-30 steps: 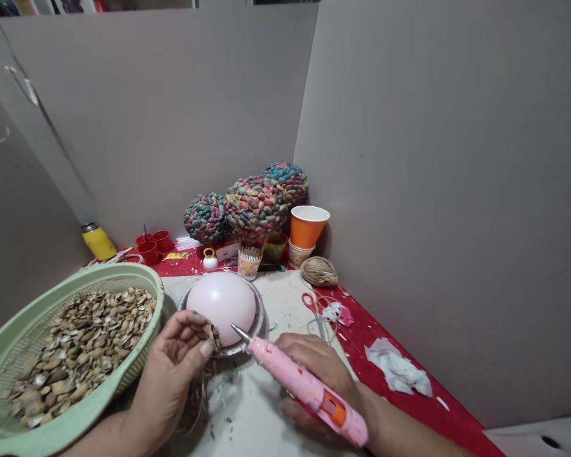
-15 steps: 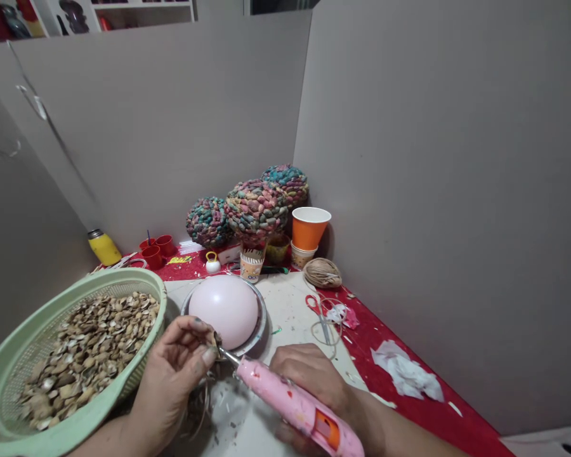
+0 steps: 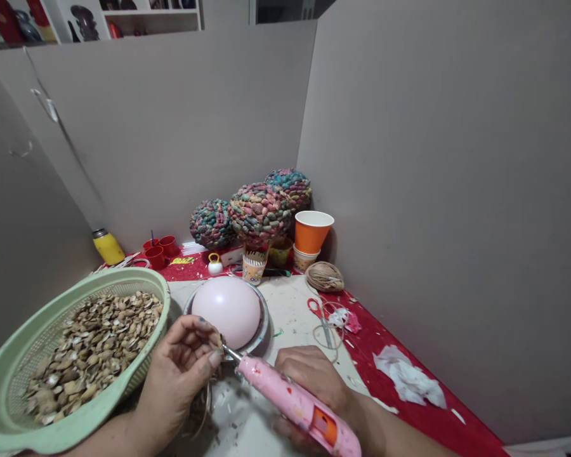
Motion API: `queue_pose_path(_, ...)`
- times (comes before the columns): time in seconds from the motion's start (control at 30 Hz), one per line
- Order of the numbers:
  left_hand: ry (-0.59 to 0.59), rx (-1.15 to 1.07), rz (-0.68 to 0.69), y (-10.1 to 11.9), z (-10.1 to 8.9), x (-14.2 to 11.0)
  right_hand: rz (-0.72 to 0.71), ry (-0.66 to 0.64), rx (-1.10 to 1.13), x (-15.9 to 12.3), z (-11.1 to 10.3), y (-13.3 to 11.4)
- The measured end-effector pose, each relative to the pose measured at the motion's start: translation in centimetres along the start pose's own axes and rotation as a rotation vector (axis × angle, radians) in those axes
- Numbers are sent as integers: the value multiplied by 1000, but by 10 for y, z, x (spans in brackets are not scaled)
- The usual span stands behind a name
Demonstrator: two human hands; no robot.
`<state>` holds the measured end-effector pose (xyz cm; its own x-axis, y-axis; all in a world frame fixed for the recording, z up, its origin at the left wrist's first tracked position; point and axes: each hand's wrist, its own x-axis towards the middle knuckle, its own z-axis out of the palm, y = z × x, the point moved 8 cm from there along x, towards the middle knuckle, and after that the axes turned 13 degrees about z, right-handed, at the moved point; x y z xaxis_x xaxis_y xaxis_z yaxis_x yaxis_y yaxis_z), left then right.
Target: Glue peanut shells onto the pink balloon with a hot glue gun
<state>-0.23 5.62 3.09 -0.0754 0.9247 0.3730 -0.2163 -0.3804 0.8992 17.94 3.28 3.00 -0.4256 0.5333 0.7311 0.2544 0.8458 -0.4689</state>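
Between the thumb and fingers of my left hand is a small brown nutshell piece, mostly hidden by the fingertips. My right hand is wrapped round a pink hot glue gun, whose metal nozzle meets the shell. Just behind the nozzle, a pale pink balloon rests in a round metal bowl. To the left of my hand stands a green plastic colander holding many nutshells.
Colourful shell-covered balls stand at the back, near an orange paper cup. Twine, red-handled scissors and crumpled tissue lie on the right. Small red cups and a yellow bottle sit at the back left. Grey panels enclose the table.
The view has shifted slightly, so everything sits a little lower and further right. The nozzle stays at the shell, and both hands keep their holds.
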Motion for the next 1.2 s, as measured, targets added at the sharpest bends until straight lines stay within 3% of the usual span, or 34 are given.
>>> queue_pose_path(0.37, 5, -23, -30, -2, 3, 0, -32, 16, -26, 0, 0, -1)
queue_pose_path(0.9, -41, 0, -18, -7, -1, -3, 32, 7, -46, 0, 0, 5)
queue_pose_path(1.2, 7, 3, 20, -4, -5, -1, 25, 7, -46, 2, -2, 1)
